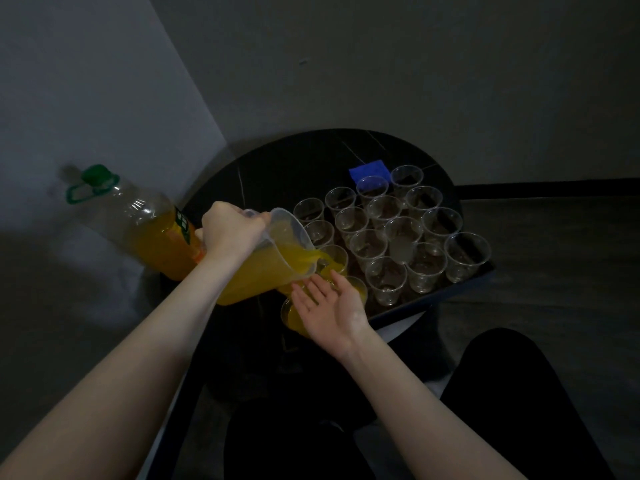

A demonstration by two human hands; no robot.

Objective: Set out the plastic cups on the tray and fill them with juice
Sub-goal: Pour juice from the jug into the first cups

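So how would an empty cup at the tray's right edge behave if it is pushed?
The empty cup looks thin and clear, so probably very light and easy to slide or tip. It stands beside the tray edge, so it may fall off. Squeezing would likely dent it.

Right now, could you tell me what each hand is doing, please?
Left hand: grips the handle of the tilted pitcher, pouring juice.
Right hand: open, palm up beside the filled cups, holding nothing.
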